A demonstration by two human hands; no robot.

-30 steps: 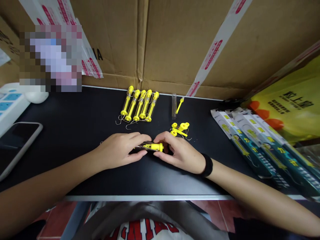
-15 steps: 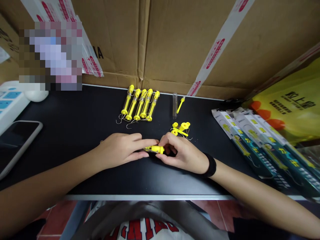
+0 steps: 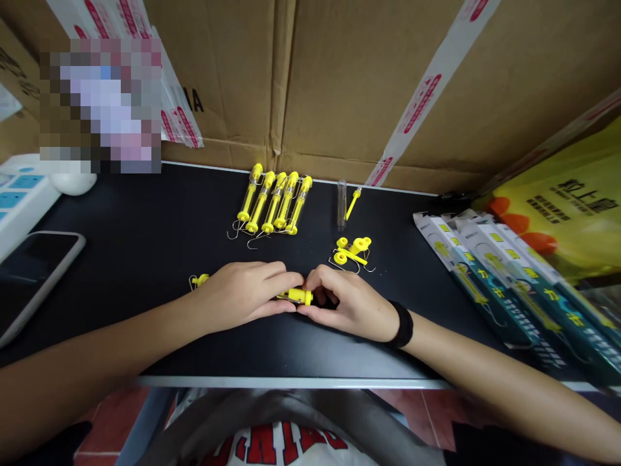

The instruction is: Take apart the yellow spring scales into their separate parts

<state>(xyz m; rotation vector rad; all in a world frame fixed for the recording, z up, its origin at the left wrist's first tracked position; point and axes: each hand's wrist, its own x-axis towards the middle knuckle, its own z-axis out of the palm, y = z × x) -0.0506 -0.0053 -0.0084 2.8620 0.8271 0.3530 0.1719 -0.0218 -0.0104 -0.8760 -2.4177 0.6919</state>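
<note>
Low over the front of the black table, my left hand [image 3: 247, 291] is closed round a yellow spring scale [image 3: 298, 296], its palm and fingers covering most of it. The scale lies roughly sideways, its yellow end pointing right. My right hand [image 3: 356, 301], with a black band at the wrist, pinches that end between thumb and fingers. A yellow piece with a wire hook [image 3: 200, 281] shows behind my left wrist; whether it belongs to the held scale I cannot tell. Beyond my right hand lie loose yellow parts [image 3: 359, 246] and wire hooks.
Several spring scales [image 3: 274, 200] lie in a row at the back. A clear tube [image 3: 341, 206] and a thin yellow rod [image 3: 353, 204] lie right of them. Boxed packages [image 3: 485, 278] and a yellow bag [image 3: 567, 194] stand right; a phone [image 3: 39, 278] and power strip [image 3: 24, 191] left.
My right hand and the scale's yellow end have shifted slightly left. More of the yellow piece behind my left wrist shows now. The view has moved a little.
</note>
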